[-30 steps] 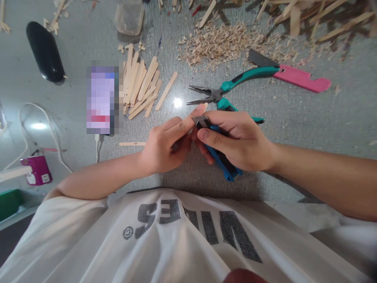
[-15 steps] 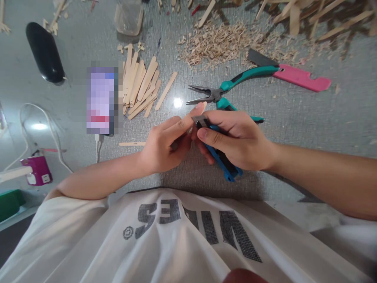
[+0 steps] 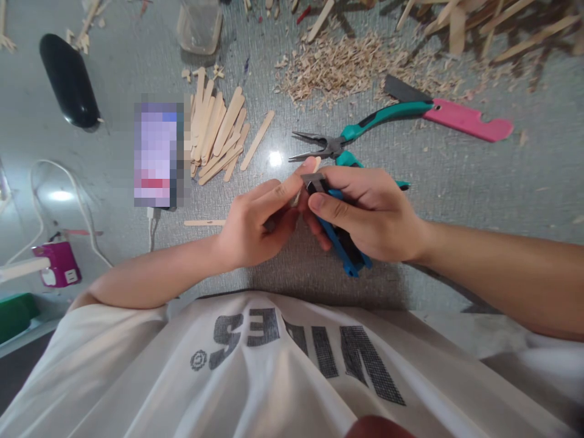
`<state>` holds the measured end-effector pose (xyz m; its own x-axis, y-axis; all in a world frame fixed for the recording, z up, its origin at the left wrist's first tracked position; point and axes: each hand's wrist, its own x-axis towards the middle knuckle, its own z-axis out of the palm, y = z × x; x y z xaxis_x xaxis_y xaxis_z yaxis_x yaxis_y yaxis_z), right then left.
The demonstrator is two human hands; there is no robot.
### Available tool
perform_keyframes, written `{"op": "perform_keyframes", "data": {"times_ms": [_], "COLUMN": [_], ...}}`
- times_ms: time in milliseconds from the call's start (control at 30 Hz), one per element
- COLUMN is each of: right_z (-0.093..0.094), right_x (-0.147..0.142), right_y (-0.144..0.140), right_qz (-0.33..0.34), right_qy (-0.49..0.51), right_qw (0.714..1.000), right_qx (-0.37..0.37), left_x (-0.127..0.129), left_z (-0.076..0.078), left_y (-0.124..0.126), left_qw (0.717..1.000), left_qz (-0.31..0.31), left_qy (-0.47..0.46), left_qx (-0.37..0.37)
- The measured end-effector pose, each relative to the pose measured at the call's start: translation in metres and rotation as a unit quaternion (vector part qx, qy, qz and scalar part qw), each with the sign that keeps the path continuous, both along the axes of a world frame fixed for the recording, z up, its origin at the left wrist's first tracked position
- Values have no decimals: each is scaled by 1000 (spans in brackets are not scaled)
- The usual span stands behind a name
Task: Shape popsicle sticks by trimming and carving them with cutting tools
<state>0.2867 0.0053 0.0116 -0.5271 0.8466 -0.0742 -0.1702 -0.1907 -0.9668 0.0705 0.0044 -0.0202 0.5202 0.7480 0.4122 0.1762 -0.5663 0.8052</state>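
My left hand (image 3: 258, 222) is closed on a thin wooden craft stick (image 3: 317, 163); only its pale tip and a sliver show past my fingers. My right hand (image 3: 365, 210) grips a blue and black utility knife (image 3: 344, 246), thumb along its top. The knife's short metal blade lies against or very near the stick, beside my left fingertips; exact contact is hidden. Just beyond my hands lie needle-nose pliers (image 3: 334, 146) with teal handles, jaws apart. One marked craft stick (image 3: 204, 223) sits by my left wrist.
A heap of craft sticks (image 3: 219, 134) lies beside a blurred phone (image 3: 157, 155) on a cable. Wood shavings (image 3: 337, 67) and a pink-handled folding knife (image 3: 472, 118) are farther off. A black case (image 3: 69, 82), clear plastic box (image 3: 199, 27) and purple charger (image 3: 57, 264) stand left.
My right hand and the utility knife have shifted slightly up and to the right along the stick. My left hand has stayed almost still.
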Motion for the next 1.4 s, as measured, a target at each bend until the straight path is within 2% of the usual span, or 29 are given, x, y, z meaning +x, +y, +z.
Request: {"op": "perform_keyframes", "data": {"times_ms": [267, 433, 567, 833, 1133, 1233, 1400], "right_z": [-2, 2, 4, -1, 1, 2, 2], "right_x": [2, 1, 0, 1, 2, 2, 1], "right_y": [-2, 2, 4, 0, 4, 4, 1], "right_qz": [38, -9, -13, -5, -25, -27, -39], "right_qy": [-19, 14, 19, 9, 18, 5, 14], "right_qw": [999, 1000, 1000, 1000, 999, 1000, 999], "right_qx": [5, -11, -6, 12, 12, 15, 23], "left_x": [0, -1, -3, -3, -2, -1, 0], "left_z": [7, 6, 4, 5, 8, 7, -2], "left_y": [2, -1, -3, -2, 3, 3, 2], "left_qw": [999, 989, 981, 975, 982, 977, 972], "left_qz": [-23, -40, -57, -86, -88, -74, 1], "left_qy": [0, -13, -16, -30, -39, -55, -100], "left_qx": [-36, -140, -182, -203, -165, -191, -212]}}
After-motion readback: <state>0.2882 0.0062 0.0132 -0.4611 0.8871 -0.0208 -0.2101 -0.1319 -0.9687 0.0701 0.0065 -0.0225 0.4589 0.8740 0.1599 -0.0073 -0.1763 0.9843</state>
